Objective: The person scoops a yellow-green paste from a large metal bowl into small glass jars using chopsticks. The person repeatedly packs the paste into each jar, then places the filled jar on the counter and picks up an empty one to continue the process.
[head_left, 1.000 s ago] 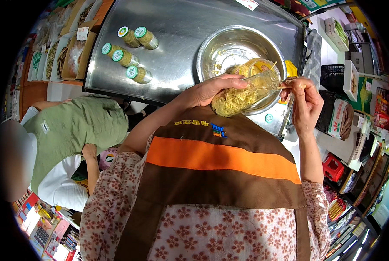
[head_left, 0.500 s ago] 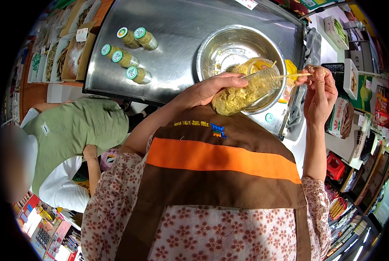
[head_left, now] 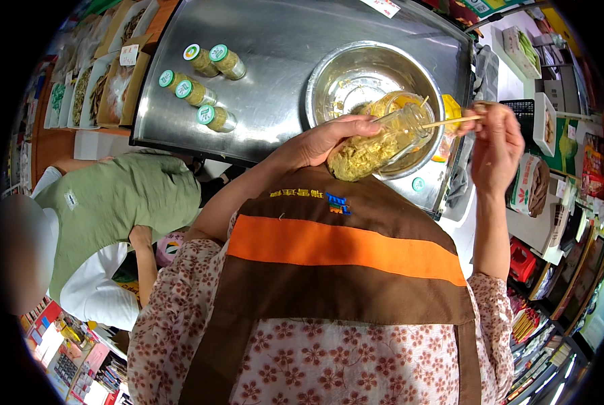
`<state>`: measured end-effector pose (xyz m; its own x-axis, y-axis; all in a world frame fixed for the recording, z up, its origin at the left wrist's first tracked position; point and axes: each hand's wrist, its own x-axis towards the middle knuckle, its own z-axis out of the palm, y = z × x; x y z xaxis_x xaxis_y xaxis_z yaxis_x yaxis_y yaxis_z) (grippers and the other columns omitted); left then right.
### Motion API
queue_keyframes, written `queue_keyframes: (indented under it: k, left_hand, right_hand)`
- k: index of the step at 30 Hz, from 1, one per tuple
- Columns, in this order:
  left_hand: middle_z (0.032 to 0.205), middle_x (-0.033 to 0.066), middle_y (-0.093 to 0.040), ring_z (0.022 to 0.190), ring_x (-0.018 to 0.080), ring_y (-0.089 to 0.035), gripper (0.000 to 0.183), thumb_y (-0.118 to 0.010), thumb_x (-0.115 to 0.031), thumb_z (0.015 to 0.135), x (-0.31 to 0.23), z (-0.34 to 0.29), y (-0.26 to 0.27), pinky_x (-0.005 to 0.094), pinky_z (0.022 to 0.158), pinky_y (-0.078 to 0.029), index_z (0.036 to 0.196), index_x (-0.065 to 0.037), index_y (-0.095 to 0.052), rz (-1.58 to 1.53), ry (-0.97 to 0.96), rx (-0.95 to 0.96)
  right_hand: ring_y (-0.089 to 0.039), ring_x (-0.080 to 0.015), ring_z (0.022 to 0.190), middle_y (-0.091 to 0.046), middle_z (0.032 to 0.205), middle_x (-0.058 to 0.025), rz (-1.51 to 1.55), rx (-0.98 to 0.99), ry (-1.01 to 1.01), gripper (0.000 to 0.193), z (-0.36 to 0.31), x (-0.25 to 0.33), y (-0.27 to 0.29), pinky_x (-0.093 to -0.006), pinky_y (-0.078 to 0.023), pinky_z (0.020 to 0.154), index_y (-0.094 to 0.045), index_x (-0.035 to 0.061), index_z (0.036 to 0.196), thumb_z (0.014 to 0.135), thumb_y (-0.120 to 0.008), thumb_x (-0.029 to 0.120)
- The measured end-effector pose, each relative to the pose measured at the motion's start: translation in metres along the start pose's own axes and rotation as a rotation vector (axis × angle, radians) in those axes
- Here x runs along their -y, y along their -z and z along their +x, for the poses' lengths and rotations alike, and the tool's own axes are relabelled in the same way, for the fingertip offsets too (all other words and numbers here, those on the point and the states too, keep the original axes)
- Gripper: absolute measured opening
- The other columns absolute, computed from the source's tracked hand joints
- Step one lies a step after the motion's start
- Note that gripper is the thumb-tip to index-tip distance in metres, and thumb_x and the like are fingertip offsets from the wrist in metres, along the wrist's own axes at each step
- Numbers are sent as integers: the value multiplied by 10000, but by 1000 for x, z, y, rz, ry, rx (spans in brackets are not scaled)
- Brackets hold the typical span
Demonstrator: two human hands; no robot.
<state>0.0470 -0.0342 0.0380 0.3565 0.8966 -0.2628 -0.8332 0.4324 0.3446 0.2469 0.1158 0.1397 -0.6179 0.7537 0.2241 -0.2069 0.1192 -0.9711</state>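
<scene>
My left hand (head_left: 325, 140) is wrapped around a clear glass jar (head_left: 402, 133) that lies tilted over the near rim of a steel bowl. Yellow shredded food (head_left: 361, 156) fills the jar's bottom part. The fingers of my right hand (head_left: 496, 138), slightly blurred, pinch a thin wooden chopstick (head_left: 454, 122), whose far end reaches into the jar's mouth. More of the yellow shreds lie in the steel bowl (head_left: 319, 88), partly behind the jar, beside a clear, rounded container (head_left: 391, 101) there.
Several filled jars (head_left: 214, 118) with green-and-white lids stand on the left of the steel table (head_left: 275, 40). A loose lid (head_left: 418, 183) lies near the right edge. A yellow packet (head_left: 452, 111) is beside the bowl. To my left, a person in a green apron (head_left: 113, 196) bends forward.
The yellow shreds in the jar look more tightly packed toward its bottom. The chopstick has shifted slightly at the jar's mouth; both hands stay nearly in place.
</scene>
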Motion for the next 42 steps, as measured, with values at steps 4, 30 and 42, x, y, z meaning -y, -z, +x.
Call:
queue_keyframes:
  k: [4, 30, 42]
  left_hand:
    - [1149, 143, -574, 1008, 194, -610, 525, -604, -255, 869, 3, 2, 6, 318, 871, -522, 1270, 34, -430, 38, -22, 21]
    - [1262, 176, -510, 1145, 221, -539, 617, -562, -252, 879, -3, 3, 16, 339, 976, -450, 1350, 67, -324, 163, -3, 88]
    - [1071, 115, -602, 943, 157, -623, 465, -605, -280, 878, 1, 7, 12, 278, 818, -529, 1208, 27, -488, 55, 13, 57]
  right_hand:
    - [-632, -173, 725, -632, 909, -161, -215, 30, 67, 193, -11, 5, -8, -295, -529, 655, -572, -74, 966, 964, -477, 94]
    - [-617, -128, 702, -665, 869, -135, -182, 38, 34, 197, 12, 10, -9, -260, -519, 624, -610, -29, 979, 959, -507, 138]
    - [-515, -88, 667, -648, 887, -93, -244, 183, -161, 153, -3, -22, -25, -223, -430, 626, -584, -26, 917, 953, -515, 106]
